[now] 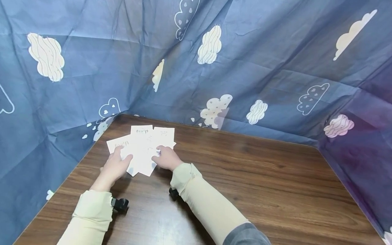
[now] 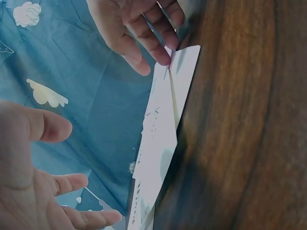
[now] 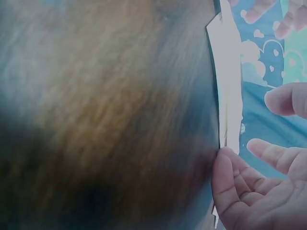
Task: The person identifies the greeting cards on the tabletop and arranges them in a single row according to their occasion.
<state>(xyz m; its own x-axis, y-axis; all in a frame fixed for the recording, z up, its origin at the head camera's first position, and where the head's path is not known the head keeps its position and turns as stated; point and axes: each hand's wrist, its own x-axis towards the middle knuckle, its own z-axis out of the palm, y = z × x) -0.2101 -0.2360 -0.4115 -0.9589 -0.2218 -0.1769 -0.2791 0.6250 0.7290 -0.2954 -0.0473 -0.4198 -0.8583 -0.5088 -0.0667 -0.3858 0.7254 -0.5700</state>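
Note:
Several overlapping white paper sheets [image 1: 141,144] lie fanned out on the wooden table, some with faint print along the top. My left hand [image 1: 114,166] is over their left side. Its fingers are spread in the left wrist view, and the palm [image 2: 24,191] shows with a gap to the paper. At the right edge of the sheets is my right hand [image 1: 166,158]. In the right wrist view, bent lower fingers of the right hand [image 3: 259,187] touch the paper edge [image 3: 229,86], while the thumb stands apart.
The brown wooden table [image 1: 260,180] reaches far to the right of the sheets. Blue cloth [image 1: 245,68] with cloud prints hangs behind and along both sides. A black wrist device [image 1: 120,205] sits on the left sleeve.

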